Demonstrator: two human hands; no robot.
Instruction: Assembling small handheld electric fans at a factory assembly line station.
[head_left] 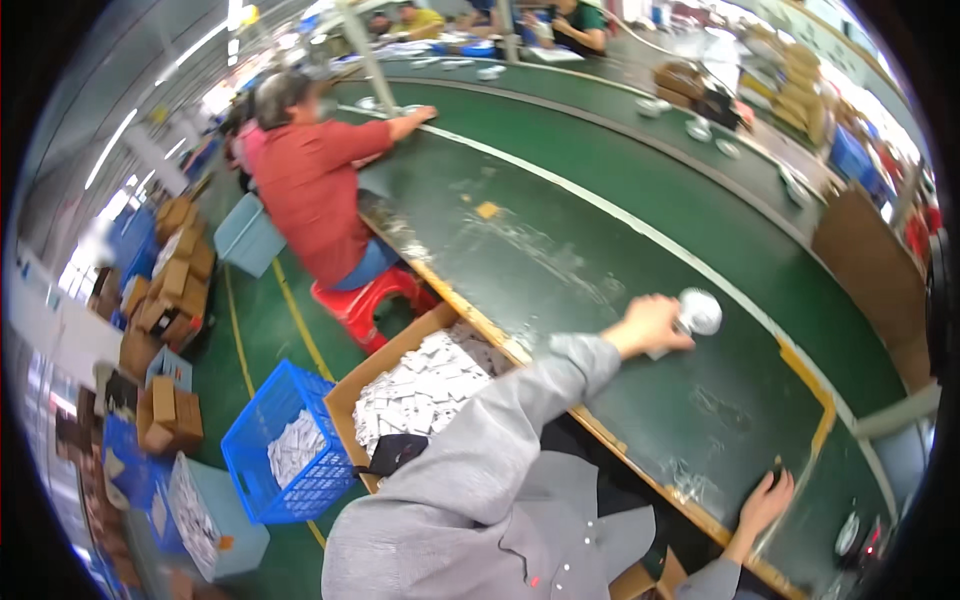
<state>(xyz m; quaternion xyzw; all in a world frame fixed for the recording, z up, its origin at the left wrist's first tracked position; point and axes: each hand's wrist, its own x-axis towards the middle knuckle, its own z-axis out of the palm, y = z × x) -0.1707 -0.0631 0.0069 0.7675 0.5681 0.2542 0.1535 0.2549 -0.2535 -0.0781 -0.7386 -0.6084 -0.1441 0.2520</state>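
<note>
My left hand (pixel 652 326) reaches out over the green work surface (pixel 560 250), its fingers curled in a grip. Just beyond the fingertips shows a white round-headed item (pixel 701 312); the part inside my grip is mostly hidden, and its exact kind is not clear. Near the table's front edge at the right, my right hand (pixel 765 503) is closed around a small dark piece (pixel 774 480), too small to name. My grey sleeve (pixel 450 450) crosses above an open carton (pixel 340 400) of flat white pieces (pixel 420 390).
A blue crate (pixel 260 450) with white pieces stands on the floor at the left. A co-worker in red (pixel 315 190) sits on a red stool (pixel 370 305) farther along the table. Past a white strip (pixel 600 205) runs a green belt (pixel 640 165) with white parts beyond it.
</note>
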